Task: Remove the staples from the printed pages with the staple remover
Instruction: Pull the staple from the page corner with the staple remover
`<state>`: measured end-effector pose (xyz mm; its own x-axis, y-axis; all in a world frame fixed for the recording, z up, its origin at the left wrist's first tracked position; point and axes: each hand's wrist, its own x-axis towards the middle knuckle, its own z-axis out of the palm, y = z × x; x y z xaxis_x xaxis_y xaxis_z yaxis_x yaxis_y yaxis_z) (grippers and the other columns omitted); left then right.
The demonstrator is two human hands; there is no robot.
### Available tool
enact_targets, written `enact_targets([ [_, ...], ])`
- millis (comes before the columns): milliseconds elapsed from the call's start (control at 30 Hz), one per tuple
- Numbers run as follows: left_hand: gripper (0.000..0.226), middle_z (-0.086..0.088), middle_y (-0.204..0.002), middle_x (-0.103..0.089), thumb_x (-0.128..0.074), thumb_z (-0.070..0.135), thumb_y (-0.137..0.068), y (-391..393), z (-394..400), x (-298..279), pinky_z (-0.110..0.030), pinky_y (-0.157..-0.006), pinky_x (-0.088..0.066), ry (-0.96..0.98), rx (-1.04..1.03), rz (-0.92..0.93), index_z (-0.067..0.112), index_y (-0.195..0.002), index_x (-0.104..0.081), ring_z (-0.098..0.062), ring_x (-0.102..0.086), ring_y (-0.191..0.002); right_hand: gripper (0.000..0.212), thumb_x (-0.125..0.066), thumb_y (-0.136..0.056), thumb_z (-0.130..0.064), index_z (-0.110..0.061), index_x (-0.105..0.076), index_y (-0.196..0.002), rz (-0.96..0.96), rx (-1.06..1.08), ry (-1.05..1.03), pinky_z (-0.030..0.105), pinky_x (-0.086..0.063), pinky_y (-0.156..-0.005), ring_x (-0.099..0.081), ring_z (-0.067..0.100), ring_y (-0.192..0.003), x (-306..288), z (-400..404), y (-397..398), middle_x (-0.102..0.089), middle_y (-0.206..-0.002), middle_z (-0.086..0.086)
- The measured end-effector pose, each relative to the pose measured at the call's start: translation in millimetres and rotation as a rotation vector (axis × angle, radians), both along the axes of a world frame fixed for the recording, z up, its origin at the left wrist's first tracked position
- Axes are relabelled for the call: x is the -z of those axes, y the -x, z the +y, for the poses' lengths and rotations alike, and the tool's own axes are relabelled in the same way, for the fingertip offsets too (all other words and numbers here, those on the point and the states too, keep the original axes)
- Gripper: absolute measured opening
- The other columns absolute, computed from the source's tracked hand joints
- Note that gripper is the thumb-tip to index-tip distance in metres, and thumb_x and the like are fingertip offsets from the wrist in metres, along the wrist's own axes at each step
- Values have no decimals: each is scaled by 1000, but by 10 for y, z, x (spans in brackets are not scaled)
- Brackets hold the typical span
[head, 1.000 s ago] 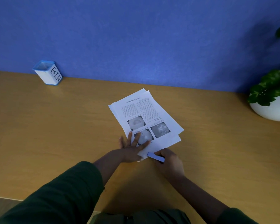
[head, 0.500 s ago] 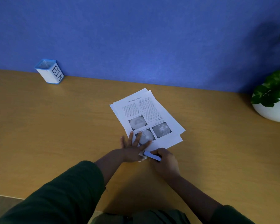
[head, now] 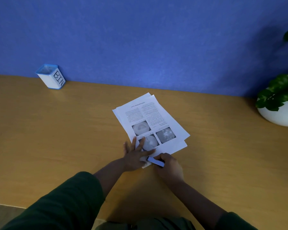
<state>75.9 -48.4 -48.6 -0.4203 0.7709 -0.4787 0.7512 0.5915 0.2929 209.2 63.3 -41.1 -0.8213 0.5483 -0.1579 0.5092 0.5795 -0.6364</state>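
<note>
A small stack of printed pages (head: 154, 117) with text and round grey pictures lies at an angle in the middle of the wooden desk (head: 56, 138). My left hand (head: 135, 155) rests flat on the near corner of the pages, fingers spread. My right hand (head: 169, 166) grips a slim blue-and-white staple remover (head: 155, 161), whose tip sits at the pages' near corner, just beside my left thumb. The staple itself is hidden.
A white cup with a blue rim marked BIN (head: 51, 76) stands at the back left against the blue wall. A leafy plant in a white pot (head: 281, 112) sits at the right edge of the desk.
My right hand has slid the staple remover left, closer to my left thumb and onto the pages' corner. My left hand has stayed pressed on the pages.
</note>
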Motion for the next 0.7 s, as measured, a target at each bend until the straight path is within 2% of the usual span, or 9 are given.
enact_targets([
  [133,44,2,-158,21,-39,42,-96,-34,-23,-2,-63,-108,13,-41,-21,25,58,-136,-28,-30,28,-142,17,-56,-83,-21,-21,-64,-98,-21,-62,-131,24,-40,-61,-61,20,-88,5,-28,-11,-65,-98,-1],
  [300,44,3,-157,24,-37,45,-97,1,-17,44,-62,-108,14,-19,-7,40,61,-135,-24,-28,30,-141,33,-55,-87,-22,-27,-59,-119,-84,-191,-254,28,-50,-77,-57,15,-107,0,-11,-2,-60,-118,-7],
  [433,45,5,-156,26,-35,45,-97,18,-9,92,-62,-107,14,0,-8,36,66,-133,-19,-29,31,-140,25,-56,-85,-22,-23,-65,-108,-36,-69,-119,31,-49,-72,-61,20,-98,-4,-14,-2,-65,-106,-1],
  [600,48,8,-155,28,-37,41,-96,59,-4,202,-62,-106,17,-11,-3,21,69,-131,-18,-27,34,-139,18,-59,-83,-26,-23,-66,-100,-6,-10,-55,29,-49,-66,-62,18,-86,-4,-12,-27,-66,-97,-4],
  [700,47,9,-155,27,-43,36,-95,85,0,256,-61,-106,19,1,-22,14,58,-135,-31,-24,34,-138,18,-62,-82,-27,-23,-65,-100,45,66,20,26,-46,-61,-61,15,-79,-36,22,-19,-67,-90,-6],
])
